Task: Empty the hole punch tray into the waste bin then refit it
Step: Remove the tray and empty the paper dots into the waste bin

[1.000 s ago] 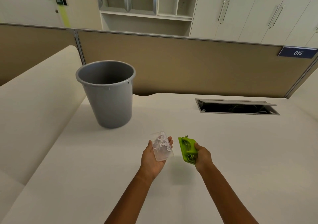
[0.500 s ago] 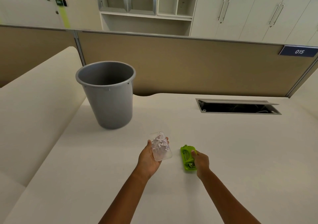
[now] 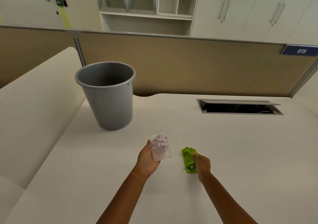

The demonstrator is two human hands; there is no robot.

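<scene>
A clear plastic tray (image 3: pixel 160 149) with several small white paper dots in it rests in my left hand (image 3: pixel 148 156), held above the desk. The green hole punch (image 3: pixel 189 160) lies upside down on the cream desk (image 3: pixel 232 146), and my right hand (image 3: pixel 203 164) rests on its right side with the thumb on top. A grey waste bin (image 3: pixel 107 94) stands upright on the desk, beyond and left of my left hand. What lies at the bin's bottom is hidden.
An open cable hatch (image 3: pixel 239 107) is cut into the desk at the back right. A tan partition (image 3: pixel 189 65) runs behind the desk, with white cabinets beyond it. A second cream desk surface (image 3: pixel 34 103) rises on the left.
My right hand lowered the green hole punch onto the desk and laid it flat. My left hand with the tray drifted slightly left, away from the punch.
</scene>
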